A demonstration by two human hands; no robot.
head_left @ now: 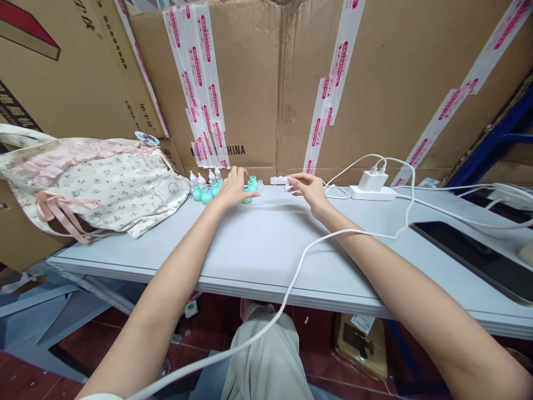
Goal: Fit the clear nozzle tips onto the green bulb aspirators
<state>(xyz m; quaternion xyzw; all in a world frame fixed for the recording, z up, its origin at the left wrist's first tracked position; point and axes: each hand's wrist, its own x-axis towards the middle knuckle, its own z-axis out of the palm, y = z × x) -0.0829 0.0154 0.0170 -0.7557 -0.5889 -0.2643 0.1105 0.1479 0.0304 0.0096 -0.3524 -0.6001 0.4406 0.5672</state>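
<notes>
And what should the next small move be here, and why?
Probably close the left hand on a bare teal bulb: the thumb is right beside it, it lacks the clear tip seen on bulbs farther left, and the right hand is at the clear pieces.

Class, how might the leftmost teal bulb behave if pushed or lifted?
The leftmost teal bulb might roll if tipped, given its rounded body. Its narrow, upright nozzle could make it topple when pushed high. Being smaller than the left hand, it is probably light.
</notes>
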